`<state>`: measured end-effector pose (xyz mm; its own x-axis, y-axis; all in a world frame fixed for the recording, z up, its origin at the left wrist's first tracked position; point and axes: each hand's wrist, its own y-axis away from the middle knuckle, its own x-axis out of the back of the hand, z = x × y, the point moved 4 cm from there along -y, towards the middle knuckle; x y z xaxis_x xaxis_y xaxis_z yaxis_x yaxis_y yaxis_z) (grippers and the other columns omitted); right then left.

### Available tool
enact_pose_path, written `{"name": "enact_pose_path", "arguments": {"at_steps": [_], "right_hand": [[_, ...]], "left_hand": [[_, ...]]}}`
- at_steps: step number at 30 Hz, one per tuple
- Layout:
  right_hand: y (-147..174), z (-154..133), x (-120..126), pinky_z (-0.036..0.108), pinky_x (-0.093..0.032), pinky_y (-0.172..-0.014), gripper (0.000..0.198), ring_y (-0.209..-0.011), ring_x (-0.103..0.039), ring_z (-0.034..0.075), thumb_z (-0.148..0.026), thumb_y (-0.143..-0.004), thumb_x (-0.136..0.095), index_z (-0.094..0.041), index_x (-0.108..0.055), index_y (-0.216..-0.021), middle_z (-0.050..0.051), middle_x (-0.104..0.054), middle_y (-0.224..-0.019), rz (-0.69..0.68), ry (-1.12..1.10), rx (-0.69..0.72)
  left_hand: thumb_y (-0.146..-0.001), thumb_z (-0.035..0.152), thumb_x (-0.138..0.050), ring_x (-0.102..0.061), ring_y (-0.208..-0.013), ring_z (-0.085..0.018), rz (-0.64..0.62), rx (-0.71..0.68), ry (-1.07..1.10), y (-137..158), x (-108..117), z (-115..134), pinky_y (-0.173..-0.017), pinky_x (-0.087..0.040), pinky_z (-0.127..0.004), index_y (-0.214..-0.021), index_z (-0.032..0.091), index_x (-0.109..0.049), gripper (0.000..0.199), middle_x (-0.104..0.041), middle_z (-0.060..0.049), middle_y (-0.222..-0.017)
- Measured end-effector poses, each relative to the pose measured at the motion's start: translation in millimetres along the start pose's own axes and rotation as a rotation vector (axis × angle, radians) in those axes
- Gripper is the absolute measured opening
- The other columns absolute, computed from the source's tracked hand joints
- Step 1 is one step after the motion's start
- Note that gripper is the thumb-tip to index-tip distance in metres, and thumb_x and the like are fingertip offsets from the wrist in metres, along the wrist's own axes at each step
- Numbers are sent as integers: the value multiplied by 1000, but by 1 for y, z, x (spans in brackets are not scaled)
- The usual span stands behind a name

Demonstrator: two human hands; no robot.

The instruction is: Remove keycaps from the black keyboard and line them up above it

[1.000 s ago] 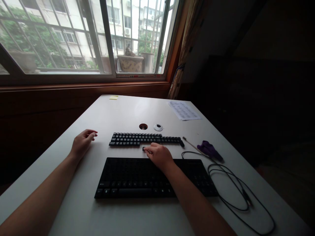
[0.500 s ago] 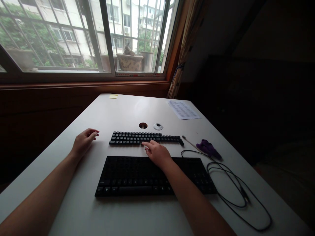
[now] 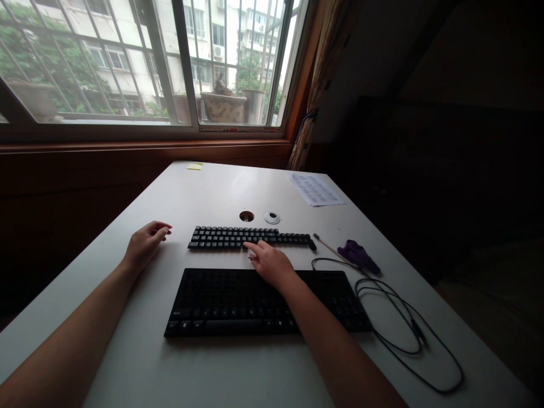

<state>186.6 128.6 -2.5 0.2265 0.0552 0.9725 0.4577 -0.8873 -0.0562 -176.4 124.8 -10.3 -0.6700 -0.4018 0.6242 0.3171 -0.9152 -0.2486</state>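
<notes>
Black keycaps stand in several tight rows on the white table, forming one long block. Below them lies a black keyboard; its lower rows still carry keys, while its upper part is dark and looks bare of them. My right hand hovers over the keyboard's back edge. Its index finger is stretched out and its tip touches the front row of keycaps; the thumb is apart and the other fingers are curled under. My left hand rests on the table left of the keycaps, fingers curled and thumb against them, with nothing visible in it.
A black cable loops along the right side of the table. A purple cloth and a thin brush-like stick lie there too. Farther back are printed sheets, a round hole, a white ring-shaped cover and yellow notes.
The view has shifted very slightly. My right index finger stays at the front row of keycaps, and my left hand has not visibly moved.
</notes>
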Motion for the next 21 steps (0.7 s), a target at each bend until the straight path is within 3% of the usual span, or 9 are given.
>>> {"name": "enact_pose_path", "arguments": {"at_steps": [21], "right_hand": [[-2,2,-1,29,-45,-73,50,-90,-65,19,-31,-90,-52,-42,-49,-139,2,-61,-118,-7,-34,11]], "left_hand": [[-82,43,-53,-67,-77,-21,-13,1,-24,1,1,4,-73,-50,-30,-98,20,-70,32,-74,-5,-89]]}}
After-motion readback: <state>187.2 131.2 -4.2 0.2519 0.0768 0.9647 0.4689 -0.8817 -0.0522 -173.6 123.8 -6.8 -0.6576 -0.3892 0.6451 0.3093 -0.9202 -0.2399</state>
